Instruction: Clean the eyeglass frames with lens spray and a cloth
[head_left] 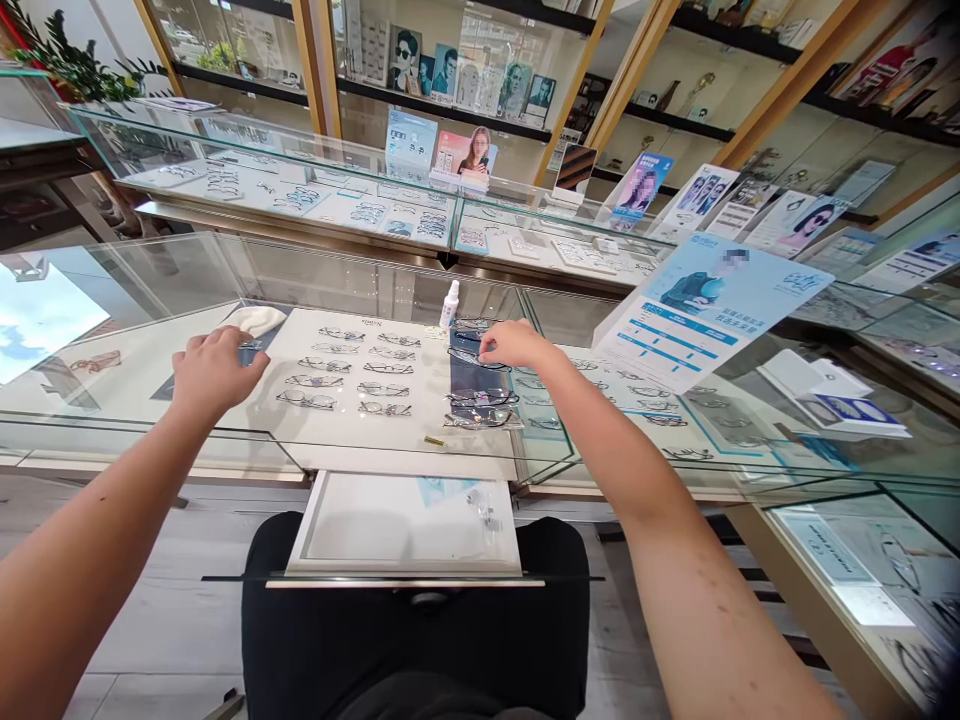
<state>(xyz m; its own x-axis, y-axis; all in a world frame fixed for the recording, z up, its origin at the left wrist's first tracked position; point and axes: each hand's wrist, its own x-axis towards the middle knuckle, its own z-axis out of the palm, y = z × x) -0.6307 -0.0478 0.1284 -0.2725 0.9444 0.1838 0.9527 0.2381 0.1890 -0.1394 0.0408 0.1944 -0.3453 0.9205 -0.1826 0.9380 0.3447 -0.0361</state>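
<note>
My right hand (pixel 514 345) pinches the end of a pair of eyeglasses (pixel 466 356) above a dark blue tray strip. More dark-framed glasses (pixel 480 397) lie in a column on that strip, the nearest by a clear plastic bag. My left hand (pixel 214 370) rests palm down at the left, fingers apart, beside a white cloth (pixel 255 320) on a dark grey mat. Between my hands, two columns of glasses (pixel 385 367) lie on a white display board. A white spray bottle (pixel 450 304) stands behind the dark strip.
A pulled-out drawer (pixel 352 525) with a few small things juts over my lap. Glass counter edges run in front and at the right. A tilted blue leaflet (pixel 712 310) stands to the right of my right arm. Farther back are display cases (pixel 300 205) of glasses.
</note>
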